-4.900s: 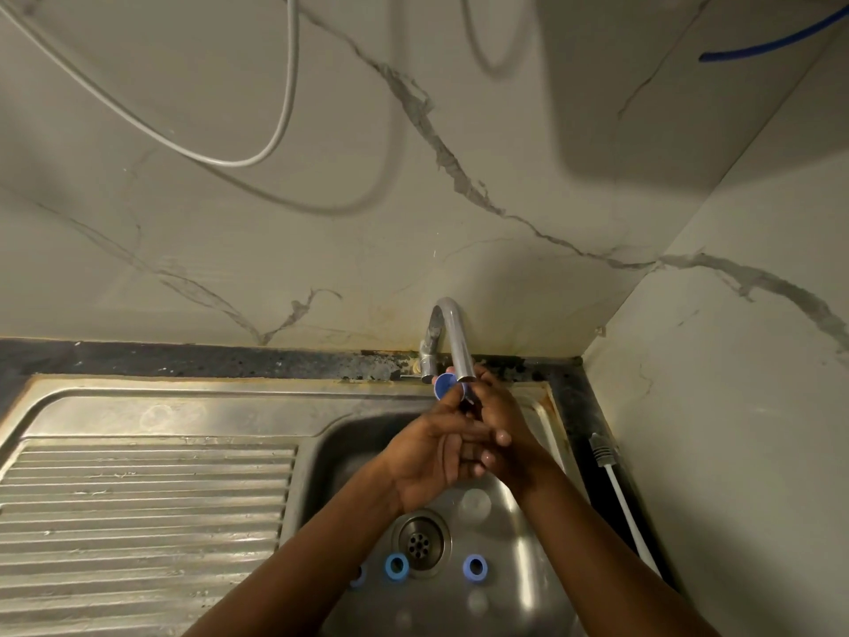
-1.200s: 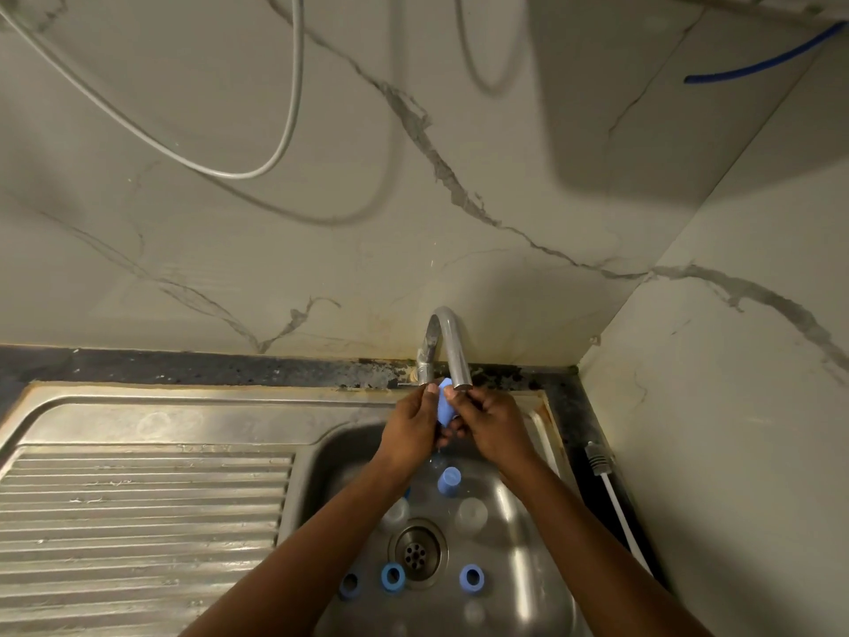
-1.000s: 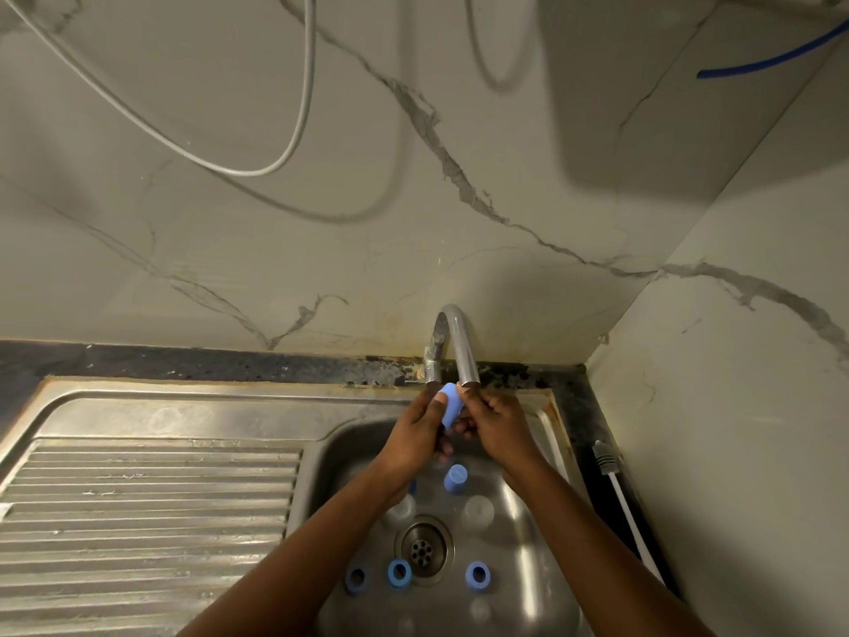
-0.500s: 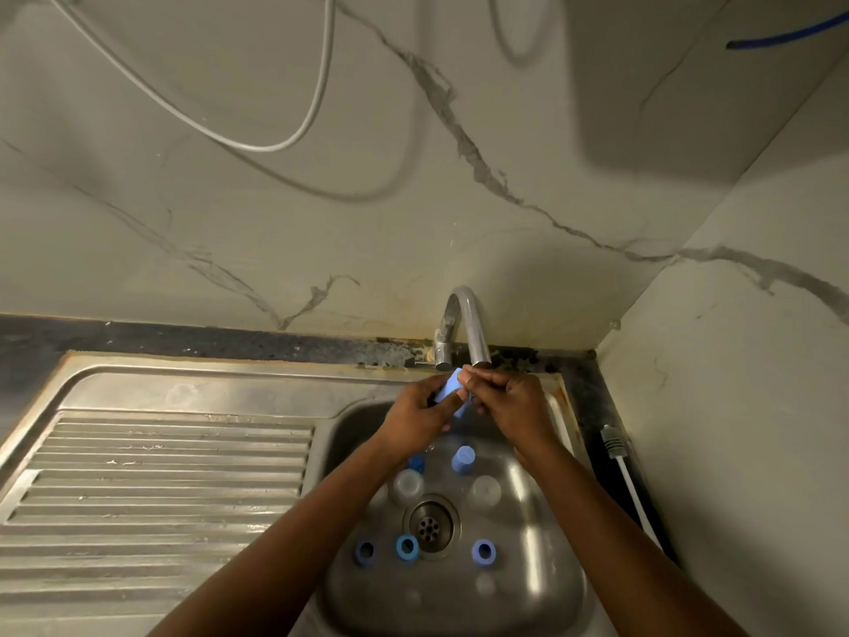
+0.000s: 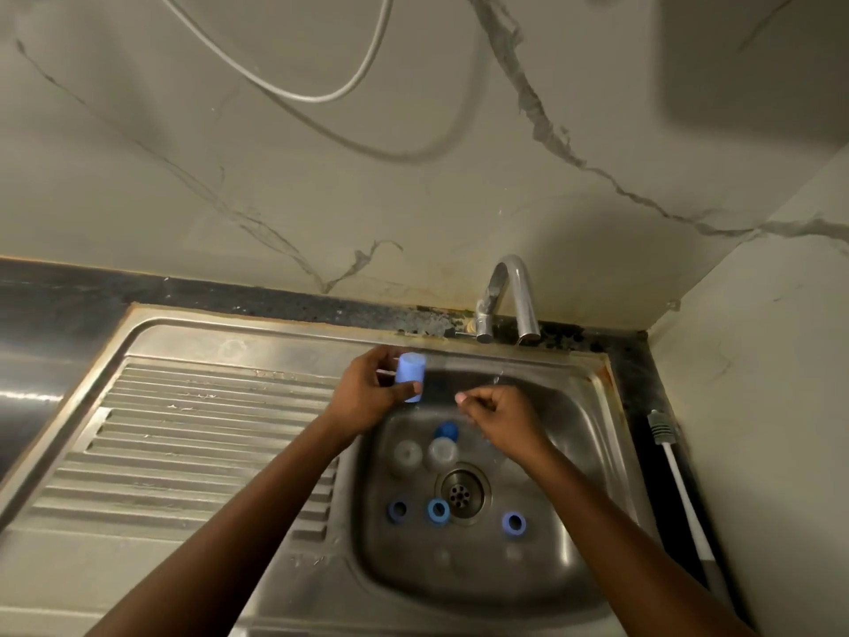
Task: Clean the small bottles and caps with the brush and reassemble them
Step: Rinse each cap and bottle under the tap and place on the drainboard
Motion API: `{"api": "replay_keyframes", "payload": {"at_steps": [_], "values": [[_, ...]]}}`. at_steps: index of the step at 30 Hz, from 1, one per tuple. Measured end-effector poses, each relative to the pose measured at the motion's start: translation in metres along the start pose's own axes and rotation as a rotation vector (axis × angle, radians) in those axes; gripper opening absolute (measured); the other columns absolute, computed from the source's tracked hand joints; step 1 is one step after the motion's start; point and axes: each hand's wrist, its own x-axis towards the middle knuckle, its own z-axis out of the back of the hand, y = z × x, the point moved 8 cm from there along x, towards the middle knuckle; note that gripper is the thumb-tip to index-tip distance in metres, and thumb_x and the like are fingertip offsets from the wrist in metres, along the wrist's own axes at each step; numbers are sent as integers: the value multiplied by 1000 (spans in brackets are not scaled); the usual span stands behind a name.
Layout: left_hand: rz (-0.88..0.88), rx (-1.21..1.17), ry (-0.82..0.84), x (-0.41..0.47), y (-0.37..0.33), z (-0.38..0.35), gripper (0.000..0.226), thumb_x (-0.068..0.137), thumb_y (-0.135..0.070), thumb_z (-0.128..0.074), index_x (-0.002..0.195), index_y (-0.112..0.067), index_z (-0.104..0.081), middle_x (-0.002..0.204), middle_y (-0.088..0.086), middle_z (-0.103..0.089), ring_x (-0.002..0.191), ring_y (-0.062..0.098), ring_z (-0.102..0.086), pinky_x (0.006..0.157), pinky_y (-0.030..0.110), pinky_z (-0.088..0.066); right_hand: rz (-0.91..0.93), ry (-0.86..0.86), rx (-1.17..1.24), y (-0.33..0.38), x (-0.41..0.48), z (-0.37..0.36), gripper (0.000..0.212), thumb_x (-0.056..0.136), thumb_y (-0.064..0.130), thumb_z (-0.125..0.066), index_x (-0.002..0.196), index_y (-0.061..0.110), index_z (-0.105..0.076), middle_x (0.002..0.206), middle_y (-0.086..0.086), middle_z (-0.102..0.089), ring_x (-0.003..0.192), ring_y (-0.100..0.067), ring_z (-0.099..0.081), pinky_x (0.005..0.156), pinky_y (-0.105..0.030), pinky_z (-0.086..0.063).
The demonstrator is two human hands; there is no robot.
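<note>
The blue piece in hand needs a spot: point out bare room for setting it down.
The ribbed drainboard left of the basin is bare. The basin floor is crowded: blue caps and clear pieces ring the drain. The brush fills the right ledge.

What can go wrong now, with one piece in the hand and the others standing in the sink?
The blue bottle may slip: the left hand holds it only between the thumb and fingertips, over the edge of the sink. A thin stream falls from the tap; water could shift the blue rings beside the drain.
</note>
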Motion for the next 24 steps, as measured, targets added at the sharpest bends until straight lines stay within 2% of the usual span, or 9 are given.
{"api": "replay_keyframes", "payload": {"at_steps": [2,4,8,10,12,14,18,24], "values": [[-7,67,-51,-6,10,21,43,87,-25,-86,124,-31,-67,113,-14,-73,101,-3,-70,86,21,-58,15,83,-101,-6,1,-20,16,97,33,-72,110,27,-77,99,13,-77,91,2,-70,83,-21,-56],[8,88,-107,-12,20,41,44,86,-22,-87,124,-31,-68,114,-19,-73,101,-5,-69,86,18,-55,32,163,-185,-13,2,-40,26,95,35,-74,120,25,-74,107,13,-75,98,2,-68,91,-23,-56],[52,170,-273,-22,45,80,46,82,-19,-90,123,-25,-69,111,-15,-72,101,-2,-66,82,11,-49,122,265,-413,-24,7,-76,48,84,55,-67,127,34,-69,120,18,-70,112,-2,-64,98,-32,-55],[76,196,-329,-25,58,95,46,80,-16,-91,121,-22,-71,110,-11,-73,99,1,-67,79,9,-48,172,269,-545,-28,11,-91,60,82,55,-69,137,34,-62,135,12,-64,127,-10,-56,106,-35,-49],[87,220,-359,-26,69,105,46,79,-14,-91,120,-21,-71,111,-9,-74,100,6,-69,83,16,-53,226,281,-658,-27,12,-104,68,84,51,-71,146,32,-53,147,8,-54,138,-16,-44,114,-37,-39],[97,233,-374,-25,79,112,47,79,-12,-91,120,-21,-71,112,-7,-75,101,10,-70,87,25,-56,274,308,-749,-26,12,-118,69,85,47,-71,148,32,-48,150,7,-48,141,-19,-39,116,-40,-35],[110,239,-371,-23,89,114,46,78,-9,-89,118,-21,-70,111,-6,-75,102,12,-70,89,30,-59,276,392,-880,-34,13,-138,77,84,40,-72,154,33,-39,153,4,-42,143,-23,-35,117,-45,-30],[122,187,-366,-24,95,108,43,79,-16,-91,116,-22,-70,109,-9,-75,101,8,-70,86,24,-57,303,391,-951,-45,15,-146,66,95,24,-64,155,31,-38,152,2,-48,142,-22,-39,116,-42,-30]]}}
